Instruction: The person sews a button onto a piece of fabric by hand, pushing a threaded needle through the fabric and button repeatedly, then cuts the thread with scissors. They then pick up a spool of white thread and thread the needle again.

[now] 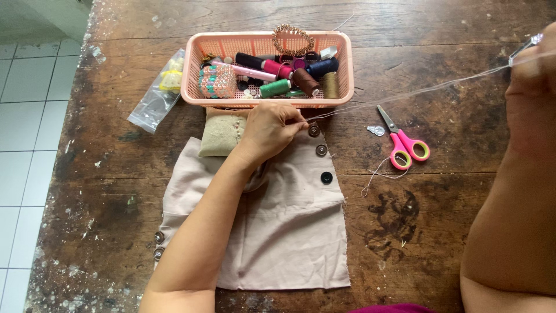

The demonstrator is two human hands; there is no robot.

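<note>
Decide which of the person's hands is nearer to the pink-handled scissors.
Right. The right hand is raised up and to the right of the pink-handled scissors, pulling thread taut; the left hand rests farther off to their left, on the beige cloth.

1. A dark brown wooden table (pixel 452 191) fills most of the view, its top worn and scratched.
2. Pale flecks and splashes run thick along the table's left edge and near corner.
3. A black, smudgy stain sits on the wood toward the right.
4. Left of the table, a white tiled floor (pixel 26 133) shows, with grey grout lines.
5. Even, soft daylight, no hard shadows.
</note>
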